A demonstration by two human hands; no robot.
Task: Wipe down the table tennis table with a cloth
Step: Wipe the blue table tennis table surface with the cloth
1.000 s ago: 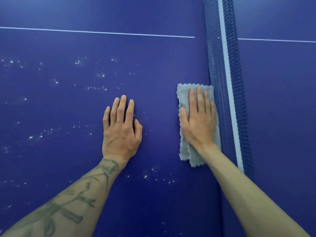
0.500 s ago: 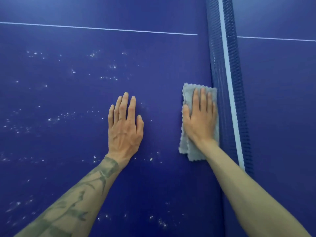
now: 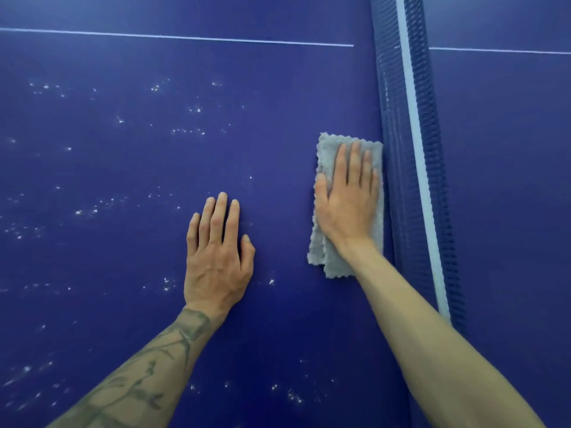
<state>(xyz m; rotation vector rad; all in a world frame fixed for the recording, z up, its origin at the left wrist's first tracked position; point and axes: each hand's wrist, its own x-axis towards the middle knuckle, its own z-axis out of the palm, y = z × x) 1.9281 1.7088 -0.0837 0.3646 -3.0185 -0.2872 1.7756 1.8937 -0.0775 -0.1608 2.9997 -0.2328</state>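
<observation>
1. The dark blue table tennis table [image 3: 278, 88] fills the frame. A thin white line [image 3: 185, 37] crosses its top from the left edge towards the net.
2. White specks [image 3: 92, 208] dot the left half of the frame, with more along the bottom centre.
3. A tattooed left forearm [image 3: 145, 375] rises from the lower left corner towards the centre.
4. The left hand [image 3: 216, 257] lies palm down on the bare table, just left of centre. Its fingers [image 3: 221, 211] are straight and close together, pointing up the frame, with the thumb tucked beside the index finger. It holds nothing and is well clear of the cloth.
5. The grey cloth [image 3: 330, 149], folded into a tall strip, lies flat on the table right of centre. Its right edge sits just beside the foot of the net.
6. The right hand [image 3: 349, 205] presses flat on the cloth, palm down. Its straight fingers [image 3: 355, 162] lie side by side, their tips stopping short of the cloth's upper edge. The thumb reaches the cloth's left edge. Cloth shows above the fingertips and below the wrist.
7. The bare right forearm [image 3: 432, 335] runs from the lower right corner up to that hand.
8. The net [image 3: 395, 180], blue mesh with a white top band, runs top to bottom on the right side of the frame.
</observation>
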